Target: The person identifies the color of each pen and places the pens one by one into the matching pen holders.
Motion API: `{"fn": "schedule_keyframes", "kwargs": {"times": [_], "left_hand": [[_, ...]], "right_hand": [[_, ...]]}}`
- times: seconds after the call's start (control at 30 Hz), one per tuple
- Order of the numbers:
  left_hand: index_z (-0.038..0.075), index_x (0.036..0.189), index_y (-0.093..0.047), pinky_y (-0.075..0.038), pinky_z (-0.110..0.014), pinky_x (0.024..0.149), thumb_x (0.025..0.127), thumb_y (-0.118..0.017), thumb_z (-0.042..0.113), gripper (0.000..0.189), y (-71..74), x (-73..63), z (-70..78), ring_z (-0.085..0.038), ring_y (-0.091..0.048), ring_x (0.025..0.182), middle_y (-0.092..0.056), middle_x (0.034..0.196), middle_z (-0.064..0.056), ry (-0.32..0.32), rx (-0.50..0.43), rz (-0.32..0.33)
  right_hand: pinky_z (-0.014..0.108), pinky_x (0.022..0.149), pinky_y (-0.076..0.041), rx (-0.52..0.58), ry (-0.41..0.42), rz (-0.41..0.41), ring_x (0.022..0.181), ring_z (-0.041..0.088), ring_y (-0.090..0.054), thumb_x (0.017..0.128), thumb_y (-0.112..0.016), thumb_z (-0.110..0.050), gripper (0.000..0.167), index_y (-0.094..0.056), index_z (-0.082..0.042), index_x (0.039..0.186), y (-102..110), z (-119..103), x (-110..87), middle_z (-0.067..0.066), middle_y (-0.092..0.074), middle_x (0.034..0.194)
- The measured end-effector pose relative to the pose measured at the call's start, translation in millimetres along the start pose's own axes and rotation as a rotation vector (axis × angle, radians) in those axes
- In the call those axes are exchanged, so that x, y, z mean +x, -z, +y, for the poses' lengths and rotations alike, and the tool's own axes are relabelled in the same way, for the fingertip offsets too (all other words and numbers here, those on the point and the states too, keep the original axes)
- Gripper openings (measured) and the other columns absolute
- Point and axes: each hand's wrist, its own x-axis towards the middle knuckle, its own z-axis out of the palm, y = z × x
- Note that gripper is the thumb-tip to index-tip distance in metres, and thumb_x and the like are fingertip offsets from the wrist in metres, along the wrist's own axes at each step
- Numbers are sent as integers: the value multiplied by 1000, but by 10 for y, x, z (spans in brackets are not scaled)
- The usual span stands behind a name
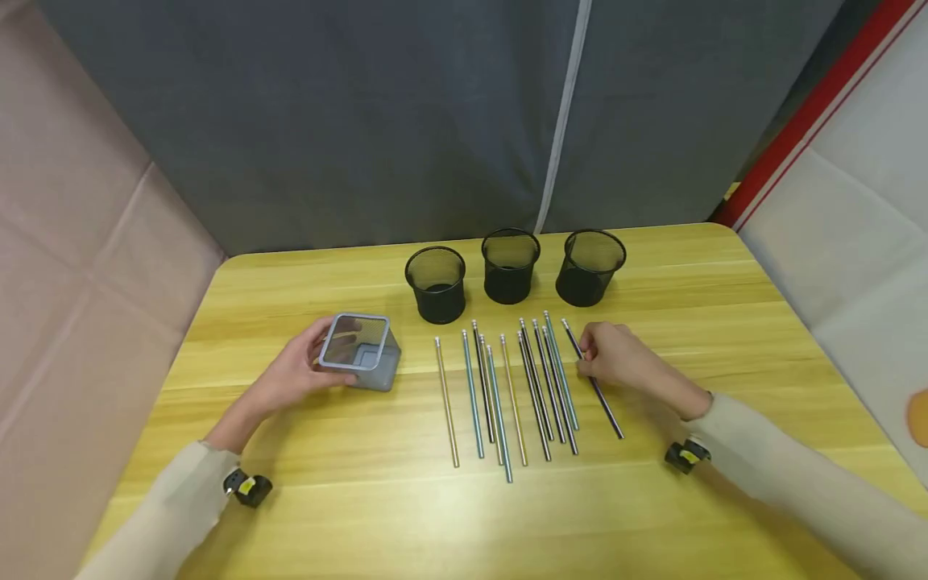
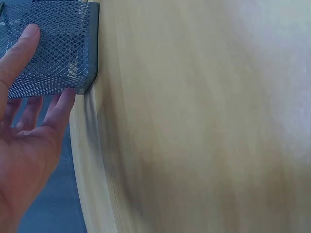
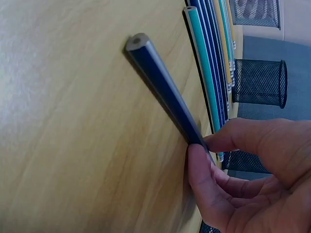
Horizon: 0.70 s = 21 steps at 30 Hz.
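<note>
A grey square mesh pencil cup (image 1: 388, 369) is at the left, and my left hand (image 1: 290, 372) holds it from its left side. In the left wrist view, the thumb lies along one mesh wall of the cup (image 2: 60, 53) and the other fingers are on the adjoining side. At the right end of a spread of pencils, my right hand (image 1: 622, 354) pinches a dark pencil (image 1: 607, 407) between thumb and fingers. The right wrist view shows this pencil's unsharpened end (image 3: 140, 41) pointing away from the hand, close above or on the table; which one I cannot tell.
Several gold, teal and dark pencils (image 1: 511, 399) lie side by side mid-table. Behind them stand three round black mesh cups, left (image 1: 441, 304), middle (image 1: 507, 283) and right (image 1: 580, 286). A grey curtain (image 1: 348, 145) hangs beyond the wooden table's (image 1: 348, 515) far edge.
</note>
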Motion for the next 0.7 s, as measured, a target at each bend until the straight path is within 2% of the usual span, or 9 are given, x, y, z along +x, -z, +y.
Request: {"fn": "schedule_keyframes", "kwargs": {"times": [0.2, 0.5, 0.7], "left_hand": [[2, 147, -43, -56, -29, 89, 75, -89, -4, 86, -37, -19, 55, -41, -51, 126, -51, 143, -19, 43, 20, 41], [0, 144, -46, -54, -31, 94, 72, -91, -3, 85, -61, -12, 39, -41, -51, 126, -54, 140, -19, 36, 58, 89], [1, 143, -48, -53, -30, 94, 70, -93, -1, 85, -55, -23, 14, -39, -54, 125, -57, 138, -19, 43, 86, 116]], "right_hand": [[30, 55, -45, 27, -15, -28, 62, 16, -52, 83, -76, -5, 19, -58, -2, 91, 22, 21, 21, 3, -59, 74], [30, 59, -47, 97, -35, -51, 68, 17, -54, 82, -75, -5, 21, -60, 0, 96, 98, 38, -26, 4, -60, 78], [28, 59, -49, 140, 5, -42, 71, 18, -56, 83, -74, -2, 20, -61, 2, 97, 163, 77, -87, 4, -62, 80]]}}
